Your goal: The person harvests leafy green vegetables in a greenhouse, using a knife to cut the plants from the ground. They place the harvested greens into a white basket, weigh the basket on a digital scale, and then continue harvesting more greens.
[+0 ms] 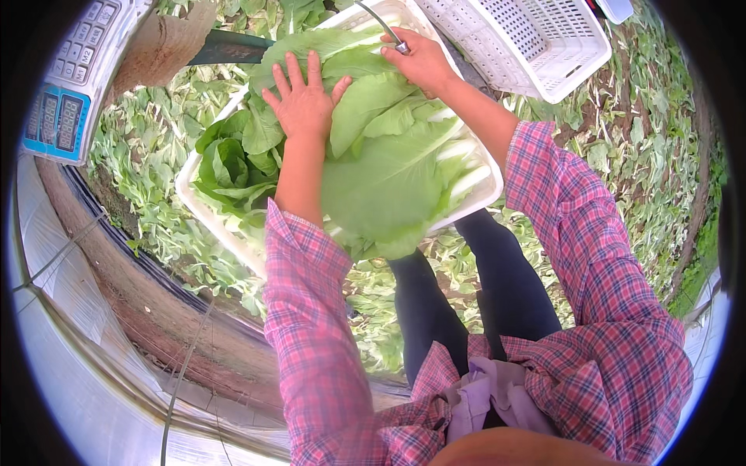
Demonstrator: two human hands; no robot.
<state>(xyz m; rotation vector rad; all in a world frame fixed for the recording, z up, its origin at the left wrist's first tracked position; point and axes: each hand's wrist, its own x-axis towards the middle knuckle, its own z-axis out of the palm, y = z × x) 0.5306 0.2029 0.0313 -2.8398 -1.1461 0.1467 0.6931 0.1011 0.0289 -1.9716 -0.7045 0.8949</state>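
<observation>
A white plastic crate point(488, 197) full of leafy green vegetables stands in front of my legs. My left hand point(306, 108) lies palm down on the top leaves, fingers spread, grasping nothing. Near the crate's far side, my right hand point(421, 61) is closed around what looks like a sickle point(377, 18); only its thin curved metal and a ferrule show. Broad loose leaves point(384, 180) cover the middle of the load. At the left corner sits a rounded green head point(228, 164), and pale stems point(463, 169) line the right side.
A digital scale point(70, 87) with keypad and display is at upper left, by a brown post-like object point(160, 49). Another white crate point(524, 43) stands at upper right. Cut leaves point(606, 134) litter the ground. Plastic sheeting point(76, 338) runs along the lower left.
</observation>
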